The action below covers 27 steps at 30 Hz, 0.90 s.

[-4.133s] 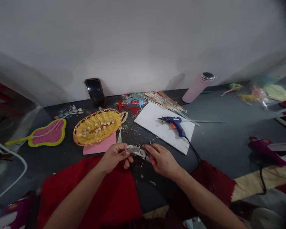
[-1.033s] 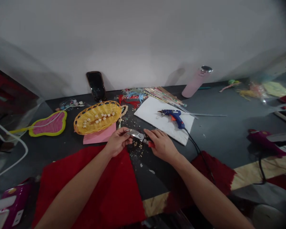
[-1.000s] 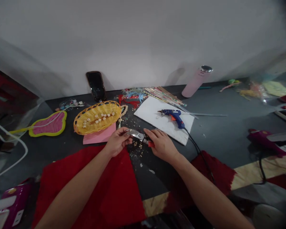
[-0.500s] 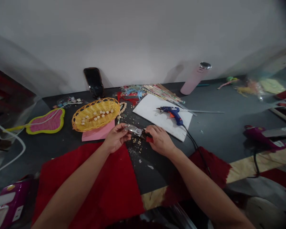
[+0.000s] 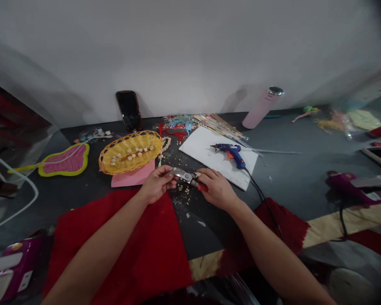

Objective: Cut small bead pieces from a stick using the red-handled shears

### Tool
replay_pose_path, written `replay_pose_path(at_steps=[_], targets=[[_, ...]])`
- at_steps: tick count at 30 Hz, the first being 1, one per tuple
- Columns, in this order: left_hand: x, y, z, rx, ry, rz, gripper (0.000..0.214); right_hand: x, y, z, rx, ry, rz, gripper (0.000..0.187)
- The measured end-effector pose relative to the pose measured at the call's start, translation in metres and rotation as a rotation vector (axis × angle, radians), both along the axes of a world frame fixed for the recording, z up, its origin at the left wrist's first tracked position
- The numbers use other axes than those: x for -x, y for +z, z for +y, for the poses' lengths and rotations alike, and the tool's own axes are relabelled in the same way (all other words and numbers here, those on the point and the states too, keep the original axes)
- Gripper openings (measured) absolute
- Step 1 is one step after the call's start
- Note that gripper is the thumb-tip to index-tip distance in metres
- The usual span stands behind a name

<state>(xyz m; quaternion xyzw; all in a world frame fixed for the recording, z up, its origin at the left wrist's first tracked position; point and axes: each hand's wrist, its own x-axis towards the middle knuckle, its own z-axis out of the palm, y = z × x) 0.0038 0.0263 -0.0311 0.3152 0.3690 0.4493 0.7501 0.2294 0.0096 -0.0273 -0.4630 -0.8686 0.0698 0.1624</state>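
My right hand [image 5: 218, 186] is closed round the red handles of a pair of pruning shears [image 5: 184, 175], whose silver blades point left. At the blade tips, my left hand [image 5: 157, 184] is closed in a pinch on a small pale piece, mostly hidden by the fingers. Small pale cut bits [image 5: 183, 189] lie on the dark table just below the shears. Left of the hands, a yellow woven basket [image 5: 109, 153] holds several small whitish flower-like pieces, and it rests partly on a pink sheet [image 5: 130, 178].
A blue glue gun [image 5: 230, 151] lies on a white board [image 5: 200, 142], its cable running toward the front edge. Red cloth [image 5: 120, 237] covers the near left. A phone [image 5: 128, 111] and a pink bottle [image 5: 262, 109] stand by the wall. Another, purple glue gun [image 5: 352, 186] lies right.
The view has shifted slightly. The shears' blades have turned a little and the tips stay by my left fingers. Both hands keep their grip.
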Motion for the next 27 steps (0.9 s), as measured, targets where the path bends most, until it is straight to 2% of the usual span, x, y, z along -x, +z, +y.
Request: replay_pose_path(at_steps=[4, 10, 24, 27], targets=[[-0.0002, -0.0027, 0.0000, -0.010, 0.001, -0.002, 0.024, 0.0012, 0.0014, -0.0032, 0.021, -0.009, -0.046, 0.028], [0.0018, -0.0088, 0.0013, -0.032, -0.015, -0.007, 0.021, 0.0028, 0.0027, -0.0043, 0.034, -0.032, -0.055, 0.026], [-0.0014, -0.0017, 0.0006, -0.016, -0.008, 0.017, 0.019, 0.0013, 0.0021, -0.0029, 0.049, 0.015, -0.010, 0.023], [-0.0008, -0.0017, 0.0008, -0.014, -0.011, 0.019, 0.021, 0.0010, 0.0001, -0.0024, 0.059, 0.008, 0.029, 0.029]])
